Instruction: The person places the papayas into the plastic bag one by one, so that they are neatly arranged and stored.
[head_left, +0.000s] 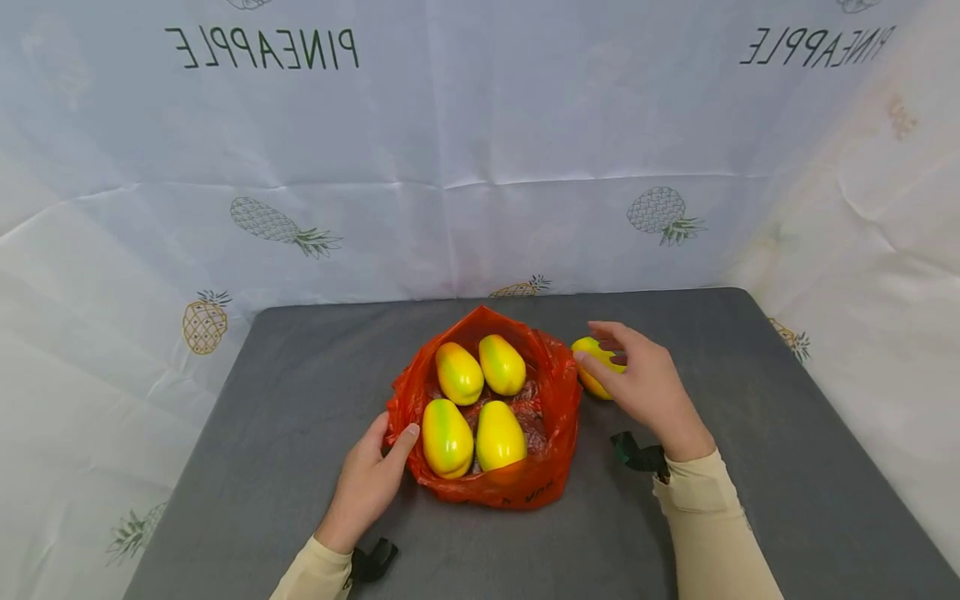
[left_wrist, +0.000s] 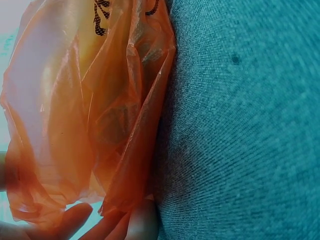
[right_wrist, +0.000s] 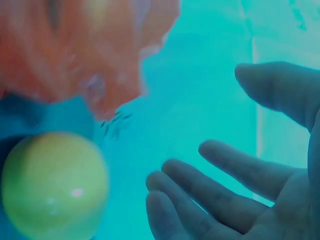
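Note:
A crumpled red plastic bag (head_left: 561, 400) stands with its mouth wide in the head view. Inside lie several yellow-green mangoes (head_left: 447, 439), glossy and smooth. My left hand (head_left: 367, 483) grips the bag's left rim, thumb over the edge and fingers on the outside; in the left wrist view those fingers (left_wrist: 75, 220) lie against the thin film. One more mango (head_left: 587, 385) rests on the table, just right of the bag. Over it hovers my right hand (head_left: 648, 383), its fingers spread and apart from the fruit (right_wrist: 55, 185) in the right wrist view.
All this is on a dark grey table (head_left: 315, 358). White cloth with pineapple prints (head_left: 480, 125) hangs behind it and at both sides. Black wrist straps (head_left: 637, 452) show by the cream sleeves (head_left: 708, 517).

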